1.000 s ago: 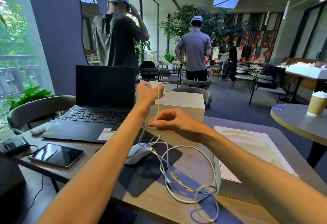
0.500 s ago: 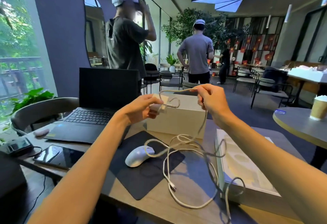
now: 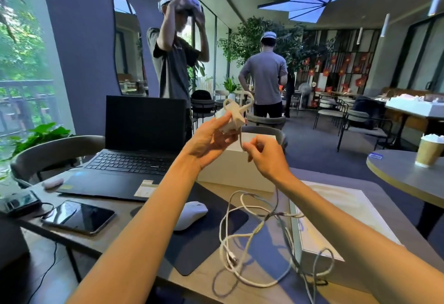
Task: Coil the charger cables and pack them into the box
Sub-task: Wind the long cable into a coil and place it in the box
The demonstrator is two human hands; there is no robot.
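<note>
Head view: my left hand [image 3: 211, 140] is raised above the table [image 3: 120, 212], fingers and thumb clamped round the white charger brick [image 3: 229, 117], which has a few turns of cable looped on it. My right hand [image 3: 266, 153] pinches the charger cable [image 3: 262, 285] just below the brick. The rest hangs in loose tangles on the table, between the mouse [image 3: 189, 214] and a flat white box [image 3: 336, 219]. A taller white box [image 3: 235, 169] stands behind my hands.
</note>
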